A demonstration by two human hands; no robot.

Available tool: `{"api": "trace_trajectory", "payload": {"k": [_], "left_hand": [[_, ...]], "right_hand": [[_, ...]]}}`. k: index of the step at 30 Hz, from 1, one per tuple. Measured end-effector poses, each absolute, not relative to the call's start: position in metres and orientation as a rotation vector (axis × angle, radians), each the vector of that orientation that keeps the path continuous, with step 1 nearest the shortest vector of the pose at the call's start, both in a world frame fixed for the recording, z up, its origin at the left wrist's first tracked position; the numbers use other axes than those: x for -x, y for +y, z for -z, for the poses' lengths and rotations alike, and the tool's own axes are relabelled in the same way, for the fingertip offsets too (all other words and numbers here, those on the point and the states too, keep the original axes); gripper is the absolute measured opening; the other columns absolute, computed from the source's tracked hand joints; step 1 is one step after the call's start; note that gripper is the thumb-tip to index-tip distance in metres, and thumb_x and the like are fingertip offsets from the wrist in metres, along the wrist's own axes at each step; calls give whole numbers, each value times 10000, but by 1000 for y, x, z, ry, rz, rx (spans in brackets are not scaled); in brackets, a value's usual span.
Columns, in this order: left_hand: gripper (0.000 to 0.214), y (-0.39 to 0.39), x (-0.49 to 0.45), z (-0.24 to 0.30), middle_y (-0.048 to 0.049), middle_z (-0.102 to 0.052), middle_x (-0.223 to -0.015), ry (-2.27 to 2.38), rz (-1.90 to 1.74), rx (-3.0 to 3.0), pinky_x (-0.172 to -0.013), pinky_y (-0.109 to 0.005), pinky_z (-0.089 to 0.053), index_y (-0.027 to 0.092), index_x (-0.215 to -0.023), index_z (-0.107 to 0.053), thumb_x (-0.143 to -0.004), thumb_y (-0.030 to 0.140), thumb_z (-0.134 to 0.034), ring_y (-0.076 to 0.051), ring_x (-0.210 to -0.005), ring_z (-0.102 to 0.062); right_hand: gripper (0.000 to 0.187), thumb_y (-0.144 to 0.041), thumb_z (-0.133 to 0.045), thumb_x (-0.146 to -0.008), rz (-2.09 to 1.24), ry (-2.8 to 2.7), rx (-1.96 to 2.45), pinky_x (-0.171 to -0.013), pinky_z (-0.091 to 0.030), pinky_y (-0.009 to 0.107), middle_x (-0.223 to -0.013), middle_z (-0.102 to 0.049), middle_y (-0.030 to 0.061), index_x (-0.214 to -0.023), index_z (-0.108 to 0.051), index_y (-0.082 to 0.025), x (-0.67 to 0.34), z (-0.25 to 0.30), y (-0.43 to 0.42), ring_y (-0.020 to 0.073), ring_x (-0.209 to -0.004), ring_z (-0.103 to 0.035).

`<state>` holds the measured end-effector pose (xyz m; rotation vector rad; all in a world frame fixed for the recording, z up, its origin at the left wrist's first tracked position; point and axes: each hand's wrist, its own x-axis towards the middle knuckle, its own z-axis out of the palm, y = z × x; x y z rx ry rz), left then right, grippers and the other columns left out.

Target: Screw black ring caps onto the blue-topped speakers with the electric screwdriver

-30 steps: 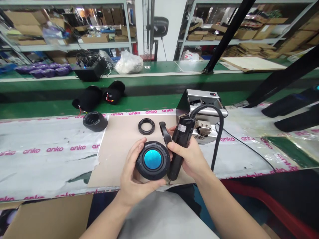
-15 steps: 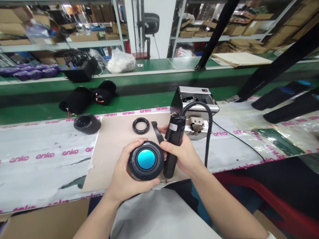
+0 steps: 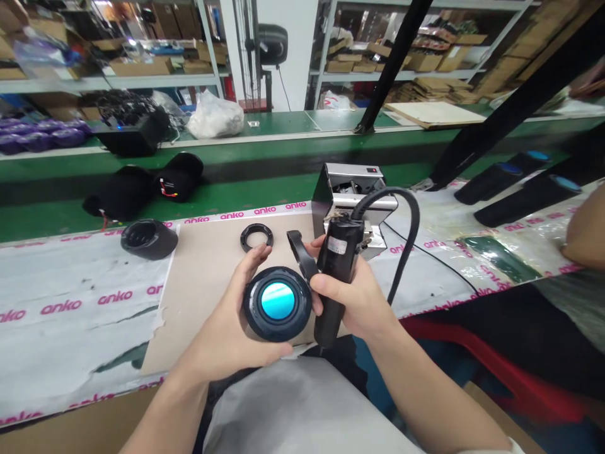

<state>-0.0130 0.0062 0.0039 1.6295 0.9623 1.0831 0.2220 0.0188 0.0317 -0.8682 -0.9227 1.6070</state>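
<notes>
A long tabletop (image 3: 70, 340) covered in white printed film runs across the view, with a cardboard sheet (image 3: 198, 302) on it. A steel machine (image 3: 352, 195) stands just behind the sheet, and black tubes (image 3: 524, 202) lie at the right, near a co-worker's arm (image 3: 583, 227). A black sleeve (image 3: 149, 239) sits at the sheet's left edge, and a black ring (image 3: 256, 238) lies on the sheet. Above the sheet's near edge, the left hand (image 3: 222, 328) cradles a round black housing (image 3: 250, 309) with a blue lens (image 3: 277, 301), fingers curled around its rim. The right hand (image 3: 354, 296) grips a corded screwdriver (image 3: 338, 277) upright, tip down, beside the housing. A curved black strip (image 3: 297, 252) stands between them. A level, steady hold on the housing seems best for careful work.
</notes>
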Motion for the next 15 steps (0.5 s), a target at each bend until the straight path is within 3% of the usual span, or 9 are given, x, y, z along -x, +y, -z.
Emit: {"api": "trace_trajectory", "payload": {"k": [4, 9, 15], "left_hand": [[1145, 9, 13, -13, -129, -640, -1626, 930, -963, -1553, -1058, -509, -691, 390, -1612, -548, -608, 312, -1093, -430, -1415, -705], [1043, 13, 9, -21, -64, -782, -1402, 894, -884, -1564, -1048, -509, -691, 374, -1459, -607, -551, 301, -1115, -368, -1261, -796], [968, 10, 4, -13, -57, -770, -1370, 958, -972, -1674, -1023, -473, -684, 364, -1443, -585, -614, 340, -1083, -336, -1238, -791]], "right_hand": [[595, -392, -1010, -772, -1618, -833, 810, -448, -542, 204, -930, -808, 2, -1184, -611, -233, -219, -25, 19, 104, -478, -668], [647, -418, -1014, -767, -1638, -856, 819, -453, -549, 195, -635, -702, -53, -1211, -583, -227, -222, -27, 19, 122, -476, -643], [680, -414, -1043, -712, -1652, -798, 848, -428, -552, 205, -745, -726, -43, -1193, -596, -234, -222, -26, 18, 103, -487, -616]]}}
